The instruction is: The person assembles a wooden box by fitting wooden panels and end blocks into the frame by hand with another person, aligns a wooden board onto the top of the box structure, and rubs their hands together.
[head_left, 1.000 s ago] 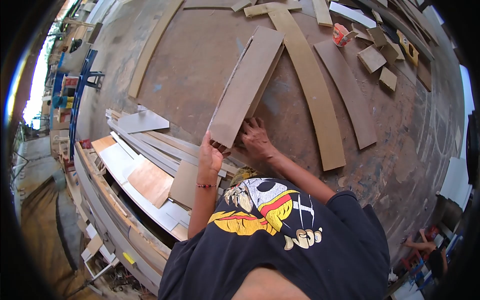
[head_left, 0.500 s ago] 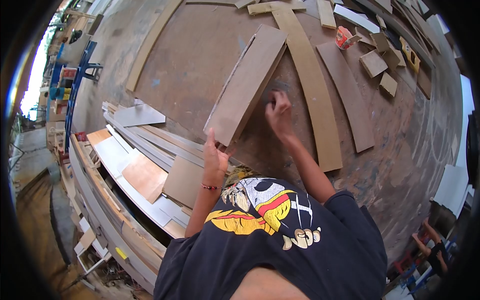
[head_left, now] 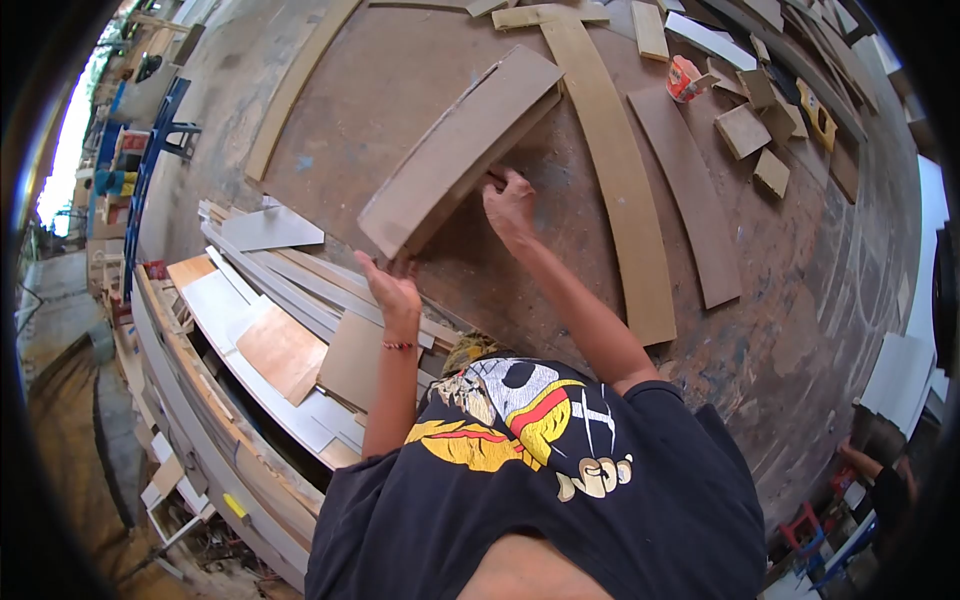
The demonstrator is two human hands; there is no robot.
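Note:
A long wooden piece [head_left: 465, 145], box-like with a flat brown top and a side wall, lies tilted across the work table. One long edge of its top looks rough and pale. My left hand [head_left: 398, 295] is at the near end, palm up with the thumb spread; its fingertips reach the end's lower edge and are partly hidden. Close to the right side wall is my right hand [head_left: 512, 212], fingers curled in a pinch. Whatever small thing it may hold is hidden. To the right lies a long tan board [head_left: 615, 180].
A brown board [head_left: 690, 200] lies farther right. Beyond it are a red-and-white cup [head_left: 684, 80], wood blocks [head_left: 741, 132] and a yellow-handled saw [head_left: 818, 115]. Stacked panels and strips [head_left: 282, 350] fill the left side. Another person [head_left: 885, 490] is at the lower right.
The wooden piece has turned, its near end swinging left. My left hand has moved left with that end, its thumb now off the top. My right hand has moved left along the side wall.

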